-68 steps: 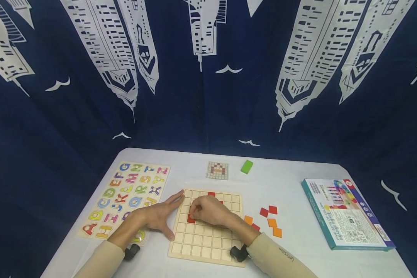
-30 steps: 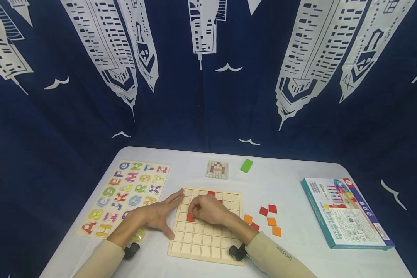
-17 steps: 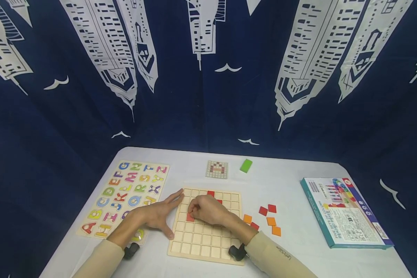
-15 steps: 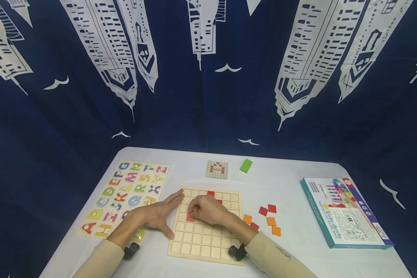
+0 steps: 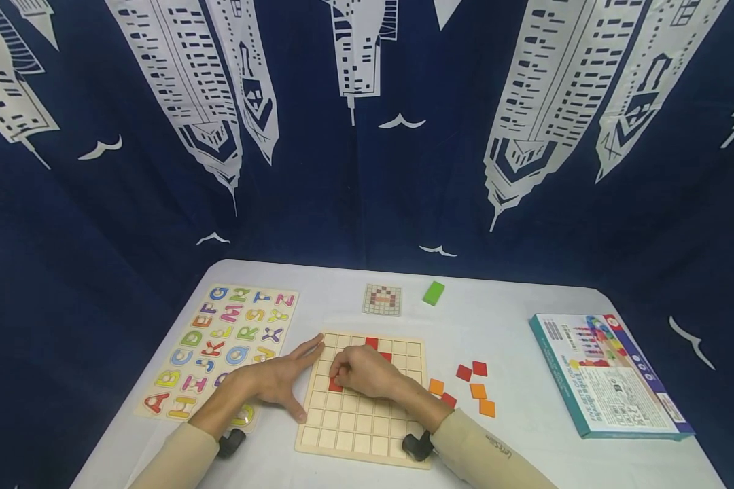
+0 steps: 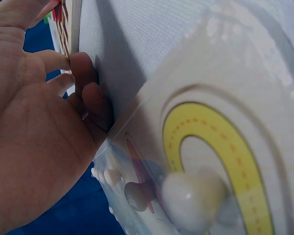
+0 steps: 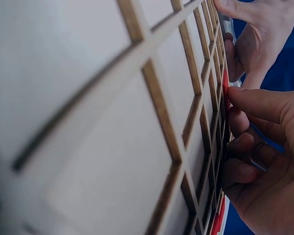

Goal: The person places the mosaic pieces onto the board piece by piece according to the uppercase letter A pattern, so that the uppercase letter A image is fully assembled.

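A wooden grid board [image 5: 363, 459] lies in the middle of the white table. My left hand [image 5: 278, 379] is spread along its left side, thumb and fingertips right at the edge. Over the board's left part is my right hand [image 5: 370, 370], its thumb and fingertips pinching a red square tile [image 7: 227, 100] close over the grid, as the right wrist view shows. In the head view, a red tile [image 5: 335, 385] shows just below those fingertips. Farther up the board sit two more red tiles, an upper one [image 5: 372, 342] and a lower one [image 5: 387, 356]; the hand covers part of the grid.
Loose orange tiles [image 5: 478, 391] and red tiles [image 5: 463, 373] lie right of the board. Behind it are a small pattern card [image 5: 382, 299] and a green block [image 5: 433, 293]. An alphabet puzzle board [image 5: 186, 337] lies left, a flat box [image 5: 612, 377] right.
My right hand has shifted very slightly, and a little more of the red tiles at the top shows. The left hand keeps its place at the board's edge.
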A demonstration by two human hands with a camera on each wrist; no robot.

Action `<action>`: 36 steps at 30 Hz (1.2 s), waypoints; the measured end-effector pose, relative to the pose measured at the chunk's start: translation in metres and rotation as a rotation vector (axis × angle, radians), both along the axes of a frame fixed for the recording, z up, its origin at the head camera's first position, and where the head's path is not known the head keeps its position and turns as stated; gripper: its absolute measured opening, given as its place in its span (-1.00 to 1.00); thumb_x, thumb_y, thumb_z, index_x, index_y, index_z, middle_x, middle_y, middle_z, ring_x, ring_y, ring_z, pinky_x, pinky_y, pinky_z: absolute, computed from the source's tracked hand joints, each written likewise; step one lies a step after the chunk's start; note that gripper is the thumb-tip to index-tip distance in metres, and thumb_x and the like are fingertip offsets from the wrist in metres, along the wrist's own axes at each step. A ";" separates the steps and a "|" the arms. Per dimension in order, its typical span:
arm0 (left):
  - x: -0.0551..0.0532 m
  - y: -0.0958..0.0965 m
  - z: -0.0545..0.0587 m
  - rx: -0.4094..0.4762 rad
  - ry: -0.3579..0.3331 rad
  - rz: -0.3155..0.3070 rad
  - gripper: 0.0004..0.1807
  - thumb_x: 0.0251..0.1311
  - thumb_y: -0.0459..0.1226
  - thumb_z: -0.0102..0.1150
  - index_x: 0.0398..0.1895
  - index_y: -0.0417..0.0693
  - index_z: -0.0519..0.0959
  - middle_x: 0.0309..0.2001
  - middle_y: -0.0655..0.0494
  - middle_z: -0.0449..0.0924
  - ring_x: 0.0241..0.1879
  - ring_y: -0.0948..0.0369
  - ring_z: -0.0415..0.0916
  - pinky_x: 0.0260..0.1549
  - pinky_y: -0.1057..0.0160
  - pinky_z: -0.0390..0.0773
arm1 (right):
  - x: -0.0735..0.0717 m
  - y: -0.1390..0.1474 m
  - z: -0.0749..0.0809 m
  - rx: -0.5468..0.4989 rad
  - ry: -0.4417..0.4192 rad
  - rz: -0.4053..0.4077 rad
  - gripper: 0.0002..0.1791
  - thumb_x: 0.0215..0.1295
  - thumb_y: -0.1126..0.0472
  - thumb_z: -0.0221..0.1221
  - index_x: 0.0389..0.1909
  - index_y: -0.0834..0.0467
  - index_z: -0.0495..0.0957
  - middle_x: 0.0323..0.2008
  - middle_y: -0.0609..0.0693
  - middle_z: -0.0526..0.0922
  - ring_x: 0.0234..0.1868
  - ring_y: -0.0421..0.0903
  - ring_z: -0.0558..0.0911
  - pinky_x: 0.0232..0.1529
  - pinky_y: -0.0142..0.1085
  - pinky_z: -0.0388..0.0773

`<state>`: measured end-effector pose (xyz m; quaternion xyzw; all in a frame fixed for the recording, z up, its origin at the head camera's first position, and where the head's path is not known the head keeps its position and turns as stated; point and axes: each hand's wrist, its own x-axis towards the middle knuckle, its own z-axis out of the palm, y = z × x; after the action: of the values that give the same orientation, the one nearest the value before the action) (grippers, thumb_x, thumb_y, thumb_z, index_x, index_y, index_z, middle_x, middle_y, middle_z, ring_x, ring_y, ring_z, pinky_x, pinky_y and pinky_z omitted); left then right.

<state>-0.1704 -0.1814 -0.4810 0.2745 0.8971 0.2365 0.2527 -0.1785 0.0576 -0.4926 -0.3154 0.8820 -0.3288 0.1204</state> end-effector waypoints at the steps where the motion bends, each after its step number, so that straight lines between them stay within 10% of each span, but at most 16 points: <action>1: 0.000 0.000 0.000 0.000 0.000 0.001 0.49 -0.38 0.10 0.66 0.64 -0.04 -0.09 0.65 0.17 -0.42 0.59 0.05 -0.17 0.45 -0.06 0.20 | 0.000 0.000 0.000 -0.001 0.001 0.001 -0.89 0.27 0.26 0.33 -0.38 -0.04 0.72 -0.56 -0.26 0.54 -0.45 -0.35 0.47 -0.37 -0.48 0.49; 19: -0.001 0.001 -0.001 -0.013 0.001 0.003 0.50 -0.38 0.12 0.65 0.64 0.00 -0.10 0.65 0.20 -0.44 0.58 0.02 -0.11 0.42 -0.06 0.25 | -0.002 0.018 0.008 -0.055 -0.042 0.006 -0.93 0.28 0.22 0.33 -0.26 -0.01 0.74 -0.41 -0.29 0.62 -0.37 -0.33 0.51 -0.30 -0.46 0.53; 36: 0.000 0.001 -0.002 0.003 -0.005 0.013 0.50 -0.40 0.09 0.67 0.64 -0.01 -0.09 0.65 0.17 -0.44 0.60 0.00 -0.19 0.44 -0.07 0.20 | -0.005 0.126 0.011 -0.016 -0.076 -0.206 -0.91 0.26 0.21 0.34 -0.24 -0.03 0.72 -0.43 -0.22 0.59 -0.35 -0.17 0.51 -0.34 -0.38 0.50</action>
<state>-0.1707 -0.1800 -0.4827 0.2687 0.8978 0.2403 0.2530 -0.1831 0.1834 -0.4813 -0.2112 0.9019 -0.3581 0.1170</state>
